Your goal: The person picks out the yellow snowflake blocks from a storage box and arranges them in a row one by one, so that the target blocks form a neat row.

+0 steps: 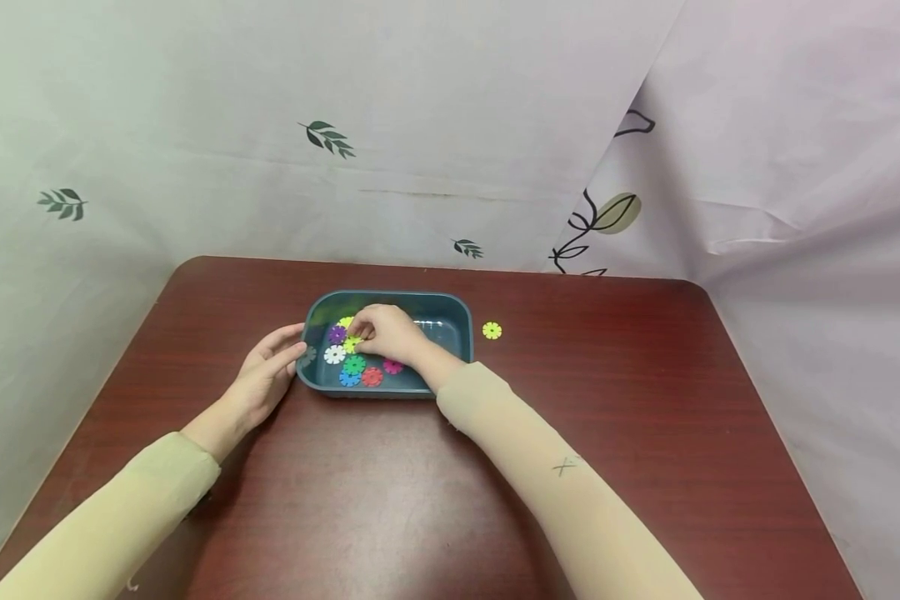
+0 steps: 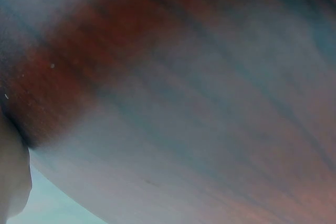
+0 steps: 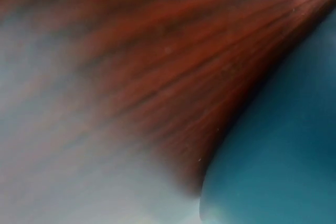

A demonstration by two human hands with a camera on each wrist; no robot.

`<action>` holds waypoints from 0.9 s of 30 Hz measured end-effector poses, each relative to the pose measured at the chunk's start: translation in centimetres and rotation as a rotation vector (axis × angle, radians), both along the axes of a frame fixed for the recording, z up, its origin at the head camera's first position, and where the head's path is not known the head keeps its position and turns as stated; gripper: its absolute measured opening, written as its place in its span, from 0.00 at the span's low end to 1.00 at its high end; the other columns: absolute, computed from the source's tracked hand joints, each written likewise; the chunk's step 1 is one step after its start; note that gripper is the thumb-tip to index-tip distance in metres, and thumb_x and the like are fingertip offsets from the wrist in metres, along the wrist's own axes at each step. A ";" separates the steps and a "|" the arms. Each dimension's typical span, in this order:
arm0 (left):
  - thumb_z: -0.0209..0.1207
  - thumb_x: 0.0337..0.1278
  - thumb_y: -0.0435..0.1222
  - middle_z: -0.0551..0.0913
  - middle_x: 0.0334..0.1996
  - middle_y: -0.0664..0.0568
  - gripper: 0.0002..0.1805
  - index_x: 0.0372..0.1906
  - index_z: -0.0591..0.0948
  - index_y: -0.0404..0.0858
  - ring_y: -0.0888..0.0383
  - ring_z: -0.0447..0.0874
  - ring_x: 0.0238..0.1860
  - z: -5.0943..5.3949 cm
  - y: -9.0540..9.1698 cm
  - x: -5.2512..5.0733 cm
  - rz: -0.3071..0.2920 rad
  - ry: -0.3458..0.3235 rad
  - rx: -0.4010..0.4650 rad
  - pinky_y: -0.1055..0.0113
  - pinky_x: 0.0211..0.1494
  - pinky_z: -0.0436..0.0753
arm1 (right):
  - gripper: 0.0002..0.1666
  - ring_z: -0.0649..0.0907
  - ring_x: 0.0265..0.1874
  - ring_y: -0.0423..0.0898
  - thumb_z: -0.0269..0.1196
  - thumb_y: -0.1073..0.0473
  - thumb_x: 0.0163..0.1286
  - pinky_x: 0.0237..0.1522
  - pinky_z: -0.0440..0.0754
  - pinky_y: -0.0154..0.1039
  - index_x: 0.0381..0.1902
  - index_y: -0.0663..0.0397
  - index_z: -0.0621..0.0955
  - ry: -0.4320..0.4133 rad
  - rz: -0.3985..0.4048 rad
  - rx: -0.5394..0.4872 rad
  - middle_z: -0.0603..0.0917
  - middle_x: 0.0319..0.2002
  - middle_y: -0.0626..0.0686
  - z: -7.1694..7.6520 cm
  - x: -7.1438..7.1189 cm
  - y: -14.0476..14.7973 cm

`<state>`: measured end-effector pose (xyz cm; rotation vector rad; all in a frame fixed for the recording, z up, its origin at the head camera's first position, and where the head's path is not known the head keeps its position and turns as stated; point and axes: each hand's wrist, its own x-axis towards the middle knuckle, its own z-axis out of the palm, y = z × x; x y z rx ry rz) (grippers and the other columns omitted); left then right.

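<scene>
A dark teal plastic basin (image 1: 438, 392) stands on the table with several notched flower-shaped discs in its left half. My right hand (image 1: 396, 333) reaches inside, fingers curled down, its thumb and fingertips pinching at a yellow disc (image 1: 352, 344). Around them lie a purple disc (image 1: 337, 334), a white disc (image 1: 334, 355), a green disc (image 1: 354, 365), a blue disc (image 1: 349, 378), a red disc (image 1: 372, 377) and a partly covered pink disc (image 1: 392, 367). With fairly straight fingers, my left hand (image 1: 264, 377) touches the basin's left end. The right wrist view shows the basin's teal wall (image 3: 278, 145) close up.
One more yellow disc (image 1: 492, 331) lies on the reddish-brown table (image 1: 607, 375), just right of the basin. A pale cloth with leaf prints (image 1: 330, 137) hangs behind the table's far edge. The left wrist view is mostly blurred tabletop (image 2: 105, 40).
</scene>
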<state>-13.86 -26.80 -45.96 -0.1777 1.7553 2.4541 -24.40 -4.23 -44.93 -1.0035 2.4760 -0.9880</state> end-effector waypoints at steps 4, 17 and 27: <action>0.56 0.79 0.29 0.88 0.53 0.61 0.14 0.56 0.84 0.48 0.66 0.83 0.56 0.0 0.0 0.0 -0.002 -0.001 -0.004 0.76 0.62 0.79 | 0.13 0.87 0.48 0.43 0.74 0.60 0.70 0.52 0.83 0.28 0.51 0.53 0.89 0.024 0.014 0.015 0.89 0.50 0.51 0.0 0.0 -0.1; 0.56 0.79 0.29 0.87 0.53 0.61 0.14 0.57 0.83 0.48 0.66 0.82 0.57 0.1 0.0 0.0 -0.003 -0.013 -0.017 0.77 0.62 0.78 | 0.16 0.86 0.52 0.43 0.75 0.58 0.70 0.56 0.82 0.29 0.55 0.51 0.88 0.057 0.047 0.044 0.88 0.53 0.49 0.0 0.0 -0.1; 0.56 0.79 0.29 0.88 0.53 0.61 0.14 0.58 0.83 0.47 0.66 0.83 0.56 0.1 0.0 0.0 -0.001 -0.012 -0.014 0.76 0.63 0.77 | 0.17 0.84 0.51 0.42 0.75 0.57 0.70 0.56 0.81 0.30 0.55 0.49 0.88 0.053 0.081 0.073 0.86 0.51 0.49 0.1 0.0 -0.2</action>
